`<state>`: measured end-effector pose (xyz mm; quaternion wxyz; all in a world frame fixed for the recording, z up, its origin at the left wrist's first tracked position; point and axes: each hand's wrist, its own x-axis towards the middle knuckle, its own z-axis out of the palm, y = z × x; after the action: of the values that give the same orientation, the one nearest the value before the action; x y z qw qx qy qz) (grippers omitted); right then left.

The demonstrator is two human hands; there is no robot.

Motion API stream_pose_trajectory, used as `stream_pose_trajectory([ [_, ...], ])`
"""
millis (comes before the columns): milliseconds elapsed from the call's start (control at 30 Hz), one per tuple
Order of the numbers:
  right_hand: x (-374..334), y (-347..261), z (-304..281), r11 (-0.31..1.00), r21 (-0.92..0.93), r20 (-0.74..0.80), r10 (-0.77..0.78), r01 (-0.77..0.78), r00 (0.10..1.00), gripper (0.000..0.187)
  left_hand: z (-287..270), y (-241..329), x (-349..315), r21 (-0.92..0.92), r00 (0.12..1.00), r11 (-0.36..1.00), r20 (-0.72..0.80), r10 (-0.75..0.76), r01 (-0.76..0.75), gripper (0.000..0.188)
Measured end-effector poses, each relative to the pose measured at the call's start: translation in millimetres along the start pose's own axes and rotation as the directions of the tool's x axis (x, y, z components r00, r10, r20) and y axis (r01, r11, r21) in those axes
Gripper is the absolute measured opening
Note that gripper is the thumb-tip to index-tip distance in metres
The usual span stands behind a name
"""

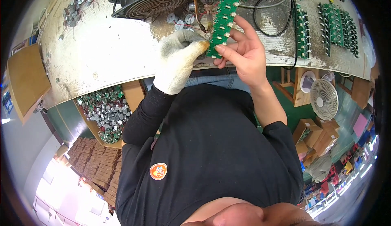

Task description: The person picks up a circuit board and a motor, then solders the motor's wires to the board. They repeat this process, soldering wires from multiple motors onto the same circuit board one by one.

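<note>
You are holding 1 long green circuit board strip (223, 20) in your bare right hand (244, 53) — fingers curled around its lower end, thumb pressing the bottom edge, index finger stretched up along its right side. Its long axis is running from your grip up and slightly right, toward the soldering tool (205, 0) standing just left of the strip. Your gloved left hand (179, 59) is touching the strip's lower left edge, fingertips pinched closed there; whether it is gripping a small part I cannot tell. Both hands are meeting at the strip's bottom end, so neither is clearly nearer. Left of the strip 1 round black fan (148, 2) is lying on the worn bench (102, 51). Right of the strip about 5 more green board strips (336, 26) are lying in rows — below-left, a box of small metal cylinders (106, 112).
</note>
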<state>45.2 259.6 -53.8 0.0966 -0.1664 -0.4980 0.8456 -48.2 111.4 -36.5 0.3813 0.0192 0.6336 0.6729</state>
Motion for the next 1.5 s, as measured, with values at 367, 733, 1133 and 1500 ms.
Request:
stream_pose_trajectory([
  [367, 2.6, -4.7, 2.9, 1.0, 0.01, -0.002, -0.018, 0.018, 1.0, 0.067, 2.1, 7.2, 2.4, 0.132, 0.998, 0.991, -0.037, 0.042, -0.037, 0.015],
  [733, -1.5, 5.1, -1.7, 1.0, 0.006, -0.013, 0.003, -0.003, 1.0, 0.067, 2.7, -0.7, -2.5, -0.074, 0.998, 0.995, -0.013, -0.069, 0.068, 0.013],
  [1133, 3.5, -4.4, 3.5, 0.998, -0.01, -0.057, 0.058, -0.059, 0.997, 0.07, -30.1, 1.3, -13.7, 0.699, 0.827, 0.525, 0.173, 0.535, -0.486, 0.039],
  [1500, -2.7, 12.5, -8.1, 0.997, -0.074, -0.069, -0.007, 0.002, 0.998, 0.072, -149.9, 33.4, 35.9, 0.7, 0.606, 0.647, -0.383, 0.697, -0.302, 0.024],
])
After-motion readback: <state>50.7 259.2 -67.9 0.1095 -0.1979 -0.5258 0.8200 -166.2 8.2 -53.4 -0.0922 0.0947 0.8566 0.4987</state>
